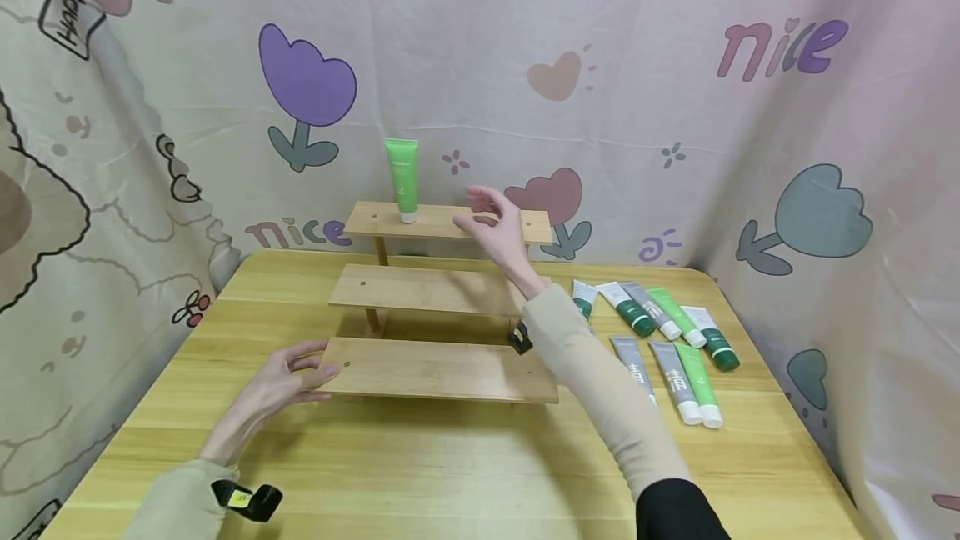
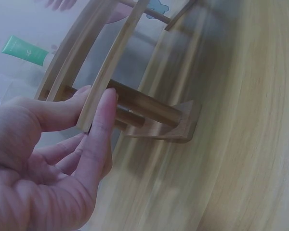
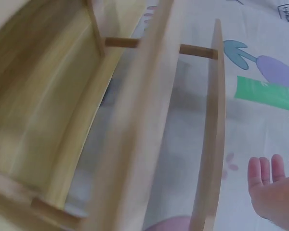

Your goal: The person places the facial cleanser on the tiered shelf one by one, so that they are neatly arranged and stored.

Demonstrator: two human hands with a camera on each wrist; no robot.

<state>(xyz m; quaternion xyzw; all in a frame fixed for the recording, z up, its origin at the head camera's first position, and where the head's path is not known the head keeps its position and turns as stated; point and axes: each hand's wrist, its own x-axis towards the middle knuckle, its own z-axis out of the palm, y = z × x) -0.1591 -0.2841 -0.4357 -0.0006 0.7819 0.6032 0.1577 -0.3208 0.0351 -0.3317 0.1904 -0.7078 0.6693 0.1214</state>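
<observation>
A three-tier wooden display rack stands on the table. On its top board, left of the middle, a light green squeeze tube stands upright on its white cap. My left hand pinches the left end of the lowest board; in the left wrist view the thumb and fingers lie on opposite faces of it. Over the right part of the top board is my right hand, its fingers loosely bent and holding nothing. It is apart from the green tube, also in the right wrist view, where the tube is partly cut off.
Several squeeze tubes lie on the table right of the rack: grey ones, light green ones, and white-and-dark-green ones. My right forearm partly covers that side. A patterned cloth hangs behind and beside the wooden table.
</observation>
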